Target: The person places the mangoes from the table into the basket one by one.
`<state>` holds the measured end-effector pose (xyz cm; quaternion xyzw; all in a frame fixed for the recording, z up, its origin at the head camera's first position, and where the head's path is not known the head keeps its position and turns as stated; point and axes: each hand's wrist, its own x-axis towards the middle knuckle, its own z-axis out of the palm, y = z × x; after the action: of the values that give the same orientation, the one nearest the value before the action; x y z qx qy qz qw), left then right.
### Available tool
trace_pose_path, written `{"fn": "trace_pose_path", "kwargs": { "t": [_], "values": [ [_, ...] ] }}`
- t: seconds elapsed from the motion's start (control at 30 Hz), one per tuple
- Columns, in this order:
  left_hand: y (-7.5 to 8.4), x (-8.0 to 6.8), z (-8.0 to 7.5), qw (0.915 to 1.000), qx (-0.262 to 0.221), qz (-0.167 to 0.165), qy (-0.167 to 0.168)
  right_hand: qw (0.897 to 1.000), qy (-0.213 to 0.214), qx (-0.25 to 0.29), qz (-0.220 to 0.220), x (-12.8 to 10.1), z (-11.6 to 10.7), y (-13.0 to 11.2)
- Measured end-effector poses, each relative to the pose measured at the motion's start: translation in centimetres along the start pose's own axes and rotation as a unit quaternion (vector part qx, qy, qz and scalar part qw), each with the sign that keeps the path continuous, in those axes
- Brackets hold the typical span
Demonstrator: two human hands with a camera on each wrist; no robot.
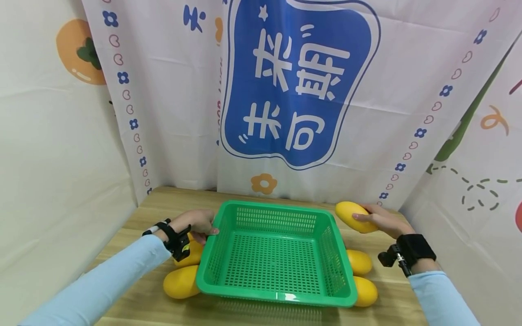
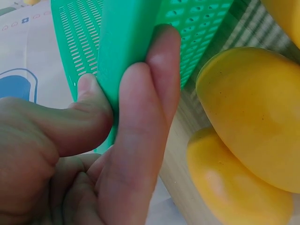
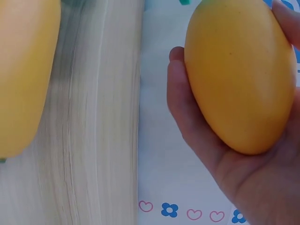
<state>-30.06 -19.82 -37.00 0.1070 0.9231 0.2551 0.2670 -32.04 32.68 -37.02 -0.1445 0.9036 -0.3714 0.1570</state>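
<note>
Green plastic basket (image 1: 277, 253) sits in the middle of the wooden bench (image 1: 155, 203), nothing in it. The left hand (image 1: 198, 222) is pinching the basket's left rim, thumb (image 2: 79, 119) on one side of the wall and fingers (image 2: 154, 93) on the other. The right hand (image 1: 381, 220) has its fingers wrapped round a yellow mango (image 1: 354, 215), held up just off the basket's far right corner. Two more mangoes lie on the bench by the left wall, one near (image 1: 181, 281) and one (image 1: 191, 253) tucked under the left wrist. Another two sit against the right wall, one (image 1: 360, 261) behind the other (image 1: 365, 291). Printed cloth (image 1: 302, 90) hangs behind it all.
</note>
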Motion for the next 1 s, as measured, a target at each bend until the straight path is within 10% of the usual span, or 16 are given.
{"fn": "trace_pose_path", "kwargs": {
  "t": [1.0],
  "values": [
    [-0.07, -0.13, -0.14, 1.0, 0.002, 0.001, -0.003, 0.999, 0.011, 0.015, -0.035, 0.09, 0.36, -0.8]
  ]
}}
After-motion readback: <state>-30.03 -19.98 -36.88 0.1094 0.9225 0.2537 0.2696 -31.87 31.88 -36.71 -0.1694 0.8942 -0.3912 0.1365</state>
